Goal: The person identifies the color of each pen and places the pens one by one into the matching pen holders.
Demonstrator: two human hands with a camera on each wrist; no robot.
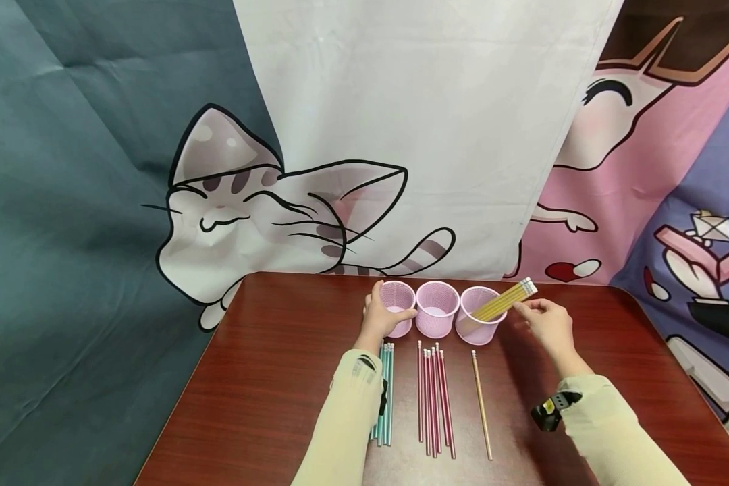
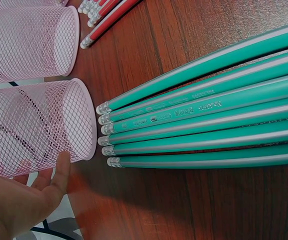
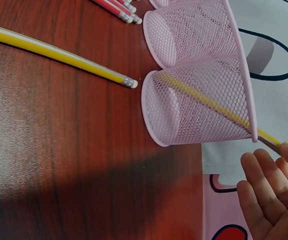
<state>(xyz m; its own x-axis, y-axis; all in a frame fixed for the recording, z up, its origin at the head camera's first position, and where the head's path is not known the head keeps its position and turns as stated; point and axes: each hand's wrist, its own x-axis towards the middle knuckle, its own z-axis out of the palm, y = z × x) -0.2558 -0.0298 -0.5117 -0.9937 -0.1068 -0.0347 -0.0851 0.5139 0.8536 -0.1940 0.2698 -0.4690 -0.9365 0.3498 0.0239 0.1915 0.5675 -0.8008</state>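
Observation:
My left hand [image 1: 379,317] grips the left pink mesh pencil cup [image 1: 403,325], its thumb across the near side and its fingers along the outer side. Several yellow pencils [image 1: 499,303] lean in the right mesh cup [image 1: 475,335], eraser ends sticking out over the rim to the right. At that rim, my right hand [image 1: 549,327] pinches a yellow pencil [image 3: 269,139] between thumb and forefinger; the other fingers [image 3: 269,175] are spread loosely below. The pencil's lower part shows through the mesh. The middle mesh cup [image 1: 435,317] stands between the two others.
Several green pencils [image 2: 184,112] lie side by side before the left cup. Several red pencils [image 1: 434,405] lie before the middle cup, and one yellow pencil [image 1: 482,405] before the right cup. The brown table [image 1: 249,378] ends at a printed cloth [image 1: 437,135] close behind the cups.

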